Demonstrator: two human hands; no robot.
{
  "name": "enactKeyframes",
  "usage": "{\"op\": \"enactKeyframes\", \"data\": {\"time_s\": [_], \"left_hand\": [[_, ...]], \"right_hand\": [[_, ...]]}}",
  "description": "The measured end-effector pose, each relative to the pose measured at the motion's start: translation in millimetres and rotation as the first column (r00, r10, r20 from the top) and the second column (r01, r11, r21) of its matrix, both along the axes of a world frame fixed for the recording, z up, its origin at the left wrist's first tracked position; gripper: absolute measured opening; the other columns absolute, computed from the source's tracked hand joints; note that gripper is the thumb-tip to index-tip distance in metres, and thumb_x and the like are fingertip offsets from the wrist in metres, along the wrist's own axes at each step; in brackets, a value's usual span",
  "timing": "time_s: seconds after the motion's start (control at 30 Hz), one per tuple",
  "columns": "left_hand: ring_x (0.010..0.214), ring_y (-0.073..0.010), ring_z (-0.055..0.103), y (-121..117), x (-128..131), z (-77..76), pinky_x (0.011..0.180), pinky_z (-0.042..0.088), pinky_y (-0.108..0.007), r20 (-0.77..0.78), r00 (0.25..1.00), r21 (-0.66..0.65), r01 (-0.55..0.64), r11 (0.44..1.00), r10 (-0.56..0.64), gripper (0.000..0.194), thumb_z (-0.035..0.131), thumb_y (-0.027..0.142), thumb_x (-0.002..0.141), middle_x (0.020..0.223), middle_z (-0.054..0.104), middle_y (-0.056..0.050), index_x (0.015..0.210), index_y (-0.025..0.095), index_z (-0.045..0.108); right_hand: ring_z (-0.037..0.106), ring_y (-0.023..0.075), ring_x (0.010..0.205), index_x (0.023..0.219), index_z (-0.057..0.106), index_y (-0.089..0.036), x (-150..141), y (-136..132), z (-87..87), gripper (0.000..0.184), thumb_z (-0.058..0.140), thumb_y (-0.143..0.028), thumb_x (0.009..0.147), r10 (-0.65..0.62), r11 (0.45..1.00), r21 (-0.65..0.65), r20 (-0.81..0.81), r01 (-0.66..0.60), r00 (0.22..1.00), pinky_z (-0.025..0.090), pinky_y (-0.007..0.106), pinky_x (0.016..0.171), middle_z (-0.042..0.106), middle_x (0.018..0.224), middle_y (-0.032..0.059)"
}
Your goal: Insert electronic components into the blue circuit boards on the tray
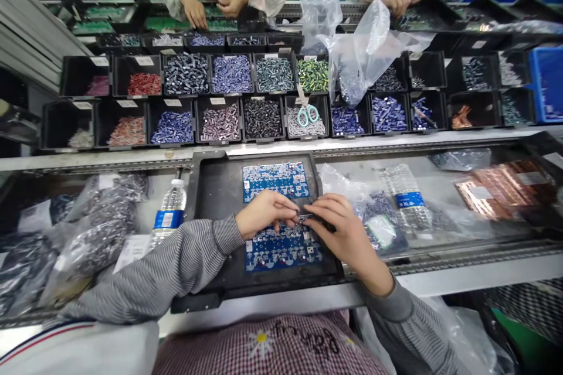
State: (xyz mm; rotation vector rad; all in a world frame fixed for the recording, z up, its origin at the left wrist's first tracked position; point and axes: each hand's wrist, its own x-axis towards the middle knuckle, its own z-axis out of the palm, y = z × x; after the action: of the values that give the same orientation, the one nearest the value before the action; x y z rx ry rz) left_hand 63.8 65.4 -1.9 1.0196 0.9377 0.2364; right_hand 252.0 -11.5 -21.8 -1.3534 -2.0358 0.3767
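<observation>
Two blue circuit boards lie one behind the other on a black tray (215, 199): the far circuit board (275, 179) and the near circuit board (281, 252). My left hand (268, 211) reaches over the gap between them, its fingers bent and pressed together at the tips. Opposite it, my right hand (341, 228) comes in from the right with thumb and fingertips close together near the upper right of the near board. The fingertips of both hands almost meet. Whatever they pinch is too small and too covered to name.
Black bins (220, 120) of small components stand in two rows behind the tray. Light blue scissors (307, 115) rest in one bin. Water bottles (169, 211) stand left and lie right, among bagged parts (97, 222). Two co-workers' hands (215, 9) show across the line.
</observation>
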Motion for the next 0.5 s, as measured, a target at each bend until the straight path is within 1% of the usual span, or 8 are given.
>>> {"op": "enactKeyframes", "data": {"time_s": [0.03, 0.1, 0.2, 0.3, 0.37, 0.43, 0.5], "left_hand": [[0.062, -0.0133, 0.063, -1, 0, -0.2, 0.043, 0.038, -0.017, 0.024, 0.999, -0.026, 0.031, 0.999, -0.030, 0.015, 0.067, 0.017, 0.073, 0.076, 0.069, -0.010, 0.084, 0.007, 0.069], [0.062, -0.0113, 0.062, -4, 0, 0.9, 0.045, 0.038, -0.016, 0.085, 0.994, -0.085, 0.074, 0.994, -0.067, 0.014, 0.069, 0.019, 0.073, 0.077, 0.069, -0.010, 0.080, 0.008, 0.071], [0.060, -0.0073, 0.058, -8, 1, 3.8, 0.049, 0.038, -0.015, 0.152, 0.988, -0.173, 0.060, 0.983, -0.034, 0.008, 0.067, 0.014, 0.074, 0.075, 0.069, -0.007, 0.078, 0.009, 0.072], [0.058, -0.0057, 0.057, -10, 1, 5.1, 0.050, 0.038, -0.015, 0.136, 0.991, -0.228, 0.036, 0.973, -0.005, 0.007, 0.064, 0.012, 0.076, 0.071, 0.068, -0.005, 0.077, 0.009, 0.071], [0.058, -0.0070, 0.058, -10, 1, 4.7, 0.051, 0.040, -0.016, 0.088, 0.996, -0.201, 0.019, 0.979, -0.001, 0.006, 0.066, 0.013, 0.076, 0.069, 0.068, -0.005, 0.078, 0.009, 0.070], [0.062, -0.0093, 0.061, -9, 1, 3.8, 0.056, 0.045, -0.019, 0.052, 0.998, -0.122, -0.015, 0.992, 0.022, 0.010, 0.068, 0.010, 0.073, 0.072, 0.068, -0.005, 0.082, 0.009, 0.069], [0.066, -0.0111, 0.063, -7, -1, 2.7, 0.062, 0.049, -0.022, 0.028, 0.998, -0.038, -0.049, 0.998, 0.050, 0.014, 0.066, 0.006, 0.072, 0.075, 0.069, -0.006, 0.086, 0.008, 0.067]], "right_hand": [[0.052, 0.0232, 0.103, 0.106, 0.065, -0.027, 0, 1, 2.0, 0.022, 0.059, -0.023, 0.085, -0.002, 1.000, 0.010, -0.039, 0.003, 0.999, 0.044, 0.045, 0.088, 0.067, 0.096, 0.0040], [0.053, 0.0217, 0.101, 0.105, 0.066, -0.030, -1, 2, 6.1, 0.023, 0.058, -0.021, 0.086, 0.037, 0.999, 0.011, -0.091, -0.036, 0.995, 0.046, 0.043, 0.087, 0.066, 0.095, 0.0024], [0.053, 0.0215, 0.101, 0.103, 0.067, -0.029, -3, 1, 12.2, 0.022, 0.058, -0.020, 0.085, 0.062, 0.998, 0.010, -0.124, -0.061, 0.990, 0.047, 0.044, 0.087, 0.066, 0.094, 0.0024], [0.053, 0.0223, 0.100, 0.102, 0.066, -0.028, -5, -2, 17.5, 0.021, 0.058, -0.019, 0.085, 0.045, 0.999, 0.011, -0.113, -0.044, 0.993, 0.046, 0.045, 0.088, 0.066, 0.092, 0.0034], [0.053, 0.0222, 0.099, 0.098, 0.066, -0.026, -5, -3, 18.4, 0.018, 0.056, -0.017, 0.085, 0.030, 0.999, -0.008, -0.110, -0.031, 0.993, 0.046, 0.044, 0.087, 0.065, 0.091, 0.0040], [0.052, 0.0221, 0.098, 0.094, 0.064, -0.023, -4, -2, 15.5, 0.016, 0.053, -0.015, 0.085, 0.020, 0.998, -0.050, -0.089, -0.025, 0.996, 0.046, 0.044, 0.087, 0.063, 0.091, 0.0050], [0.051, 0.0225, 0.099, 0.092, 0.063, -0.022, -2, -1, 9.1, 0.016, 0.050, -0.014, 0.086, 0.031, 0.995, -0.092, -0.025, -0.033, 0.999, 0.044, 0.044, 0.089, 0.062, 0.092, 0.0058]]}}
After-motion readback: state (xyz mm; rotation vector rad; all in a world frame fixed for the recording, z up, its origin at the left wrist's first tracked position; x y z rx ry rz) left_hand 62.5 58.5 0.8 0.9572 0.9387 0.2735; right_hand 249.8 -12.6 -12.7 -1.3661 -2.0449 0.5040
